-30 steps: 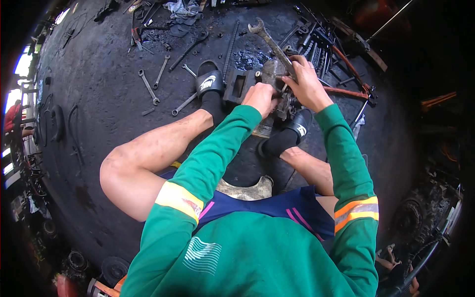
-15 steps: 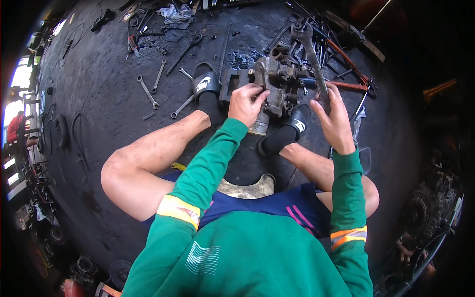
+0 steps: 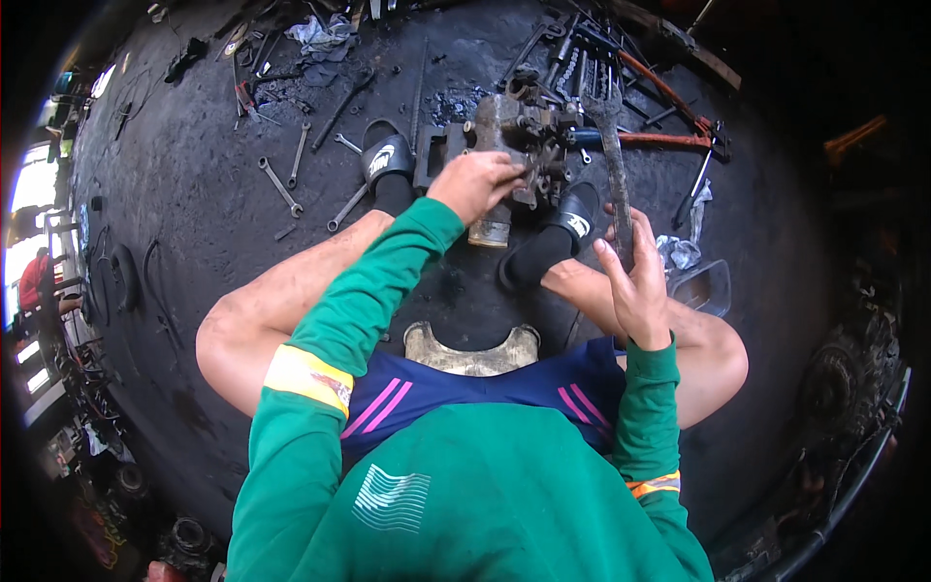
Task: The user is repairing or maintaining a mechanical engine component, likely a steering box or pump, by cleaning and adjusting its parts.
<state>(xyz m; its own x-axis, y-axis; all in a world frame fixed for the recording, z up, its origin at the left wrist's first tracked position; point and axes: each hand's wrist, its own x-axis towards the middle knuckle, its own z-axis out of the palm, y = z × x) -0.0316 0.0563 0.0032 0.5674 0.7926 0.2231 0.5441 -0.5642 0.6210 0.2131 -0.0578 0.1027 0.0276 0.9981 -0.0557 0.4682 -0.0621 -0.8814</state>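
Observation:
A greasy cast-metal machine part (image 3: 497, 114) with a short cylinder at its near end stands on the floor between my feet. Over its upper face is my left hand (image 3: 473, 186), thumb and fingers pinched together. Whatever lies between those fingertips is too dark and small to make out. My right hand (image 3: 636, 286) is wrapped around the lower handle of a long, worn wrench (image 3: 613, 145). That wrench points away from me, just right of the metal part, with its far end near the scattered tools.
Several combination wrenches (image 3: 280, 186) lie at the left by my sandal (image 3: 388, 155). A red-handled bolt cutter (image 3: 664, 141) and sockets crowd the far right. A clear plastic tray (image 3: 706, 288) is beside my right knee. Beneath me is a pale seat with a curved cutout (image 3: 470, 361).
My right hand has drawn the wrench back toward my body. My left fingers have closed into a tighter pinch over the metal part. The view has shifted slightly.

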